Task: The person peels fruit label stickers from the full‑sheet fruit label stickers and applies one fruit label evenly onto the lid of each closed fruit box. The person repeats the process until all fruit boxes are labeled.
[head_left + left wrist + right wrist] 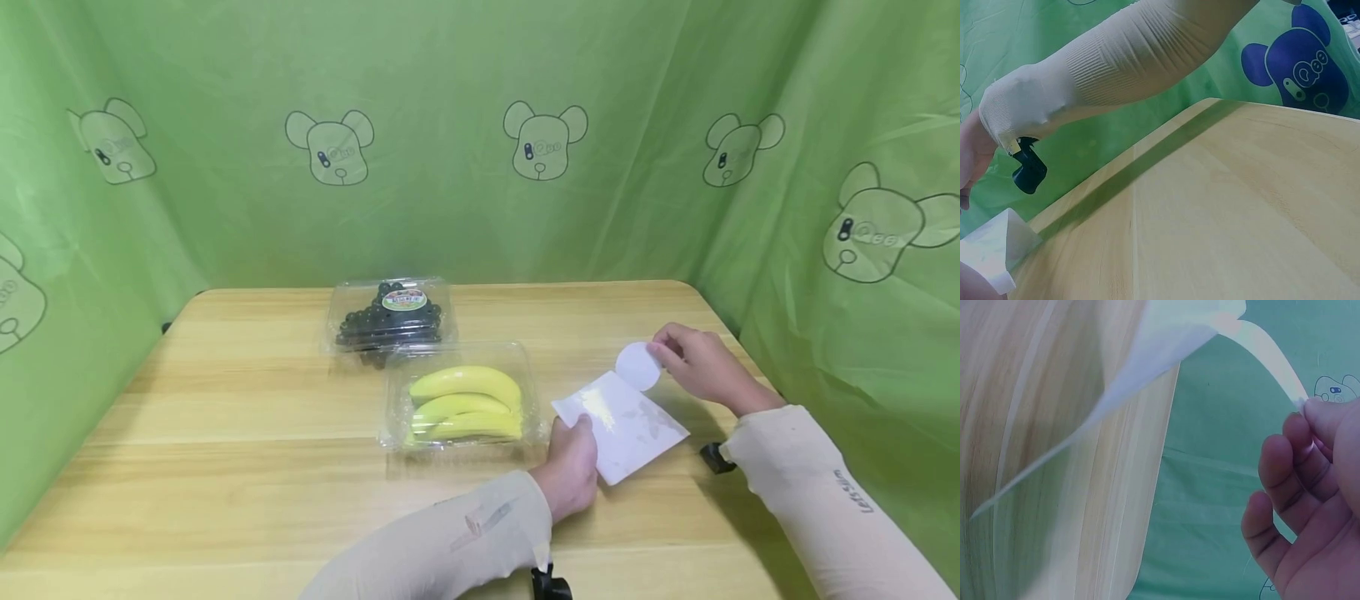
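A white paper sheet is held by my left hand, its thumb on top along the near-left edge. At the sheet's far corner, a round white sticker is pinched at its rim between the thumb and forefinger of my right hand. In the right wrist view the sticker bows upward, its other end meeting the sheet; the remaining right fingers are loosely bent. The left wrist view catches only part of the sheet and a bit of my left hand.
Left of the sheet stands a clear plastic box with yellow bananas. Behind it, further left, another clear box contains dark grapes and bears a colourful oval label. Green curtains surround the wooden table.
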`<state>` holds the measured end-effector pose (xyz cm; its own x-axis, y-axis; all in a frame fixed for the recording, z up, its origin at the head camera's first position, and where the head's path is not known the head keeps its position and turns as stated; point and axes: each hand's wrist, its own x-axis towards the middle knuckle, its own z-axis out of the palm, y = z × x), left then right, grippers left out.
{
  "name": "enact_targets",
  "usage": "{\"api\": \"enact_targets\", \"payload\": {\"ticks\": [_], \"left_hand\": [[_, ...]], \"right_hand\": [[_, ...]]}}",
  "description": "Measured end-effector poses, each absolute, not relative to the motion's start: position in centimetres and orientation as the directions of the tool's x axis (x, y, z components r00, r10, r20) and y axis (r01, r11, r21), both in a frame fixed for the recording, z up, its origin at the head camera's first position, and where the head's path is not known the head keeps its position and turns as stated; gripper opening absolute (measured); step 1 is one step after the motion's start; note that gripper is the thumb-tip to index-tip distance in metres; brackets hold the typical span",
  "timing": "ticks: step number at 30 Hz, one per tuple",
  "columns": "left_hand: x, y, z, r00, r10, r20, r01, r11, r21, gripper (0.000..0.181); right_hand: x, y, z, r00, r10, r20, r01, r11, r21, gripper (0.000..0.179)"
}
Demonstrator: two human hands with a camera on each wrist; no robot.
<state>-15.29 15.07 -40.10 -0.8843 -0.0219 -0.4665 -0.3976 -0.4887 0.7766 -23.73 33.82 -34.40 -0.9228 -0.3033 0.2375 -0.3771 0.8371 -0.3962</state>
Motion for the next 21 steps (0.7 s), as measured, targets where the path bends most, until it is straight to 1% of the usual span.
{"api": "enact_targets", "payload": {"ticks": [9, 16, 21], "left_hand": [[-15.34, 15.08, -40.25, -0.885, -0.022, -0.465, -0.399, -0.479, 0.782, 0.027], [-15.45, 15.07, -40.27, -0.878, -0.03, -0.477, -0.418, -0.436, 0.797, 0.041], [-15.47, 15.09, -40.32, -0.875, -0.035, -0.483, -0.425, -0.422, 0.801, 0.044]], "right_hand": [[-23.71, 34.04, -34.28, -0.928, -0.291, 0.234, -0.363, 0.847, -0.389, 0.018], [-23.69, 34.2, -34.19, -0.925, -0.283, 0.255, -0.366, 0.845, -0.389, 0.015], [-23.56, 34.14, -34.09, -0.925, -0.281, 0.256, -0.366, 0.842, -0.396, 0.015]]}}
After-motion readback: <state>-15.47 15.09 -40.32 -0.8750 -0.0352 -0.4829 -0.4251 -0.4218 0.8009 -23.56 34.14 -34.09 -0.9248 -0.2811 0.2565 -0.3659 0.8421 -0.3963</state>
